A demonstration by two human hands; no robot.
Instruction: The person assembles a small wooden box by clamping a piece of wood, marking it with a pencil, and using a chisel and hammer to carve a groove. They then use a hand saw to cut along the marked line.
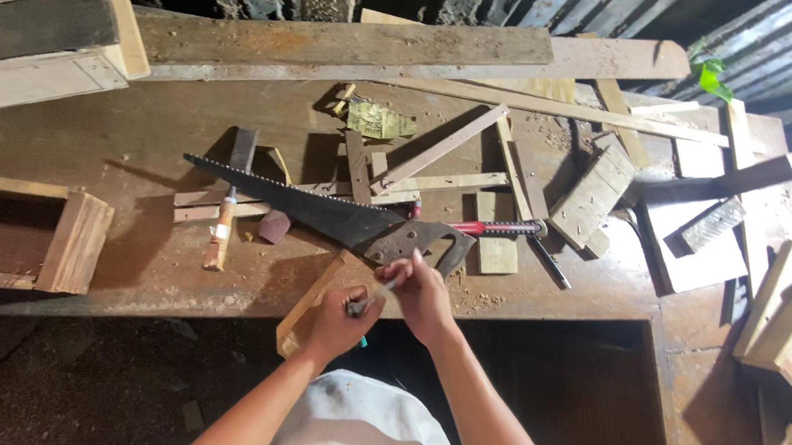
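Note:
My left hand [340, 319] grips a small tool with a teal tip [364, 341] at the near edge of the workbench. My right hand [423, 298] pinches the same tool's upper end between its fingers, just in front of the handsaw's handle. Under my left hand a short wooden block [302, 312] sticks out over the bench edge. The handsaw [320, 207] lies flat beyond my hands, its dark toothed blade pointing left.
Wood offcuts and strips [516, 181] litter the workbench [134, 130]. A chisel with a wooden handle [220, 233] lies to the left, a red-handled tool [497, 227] to the right. An open wooden box [17, 234] stands at the far left, long planks [355, 44] at the back.

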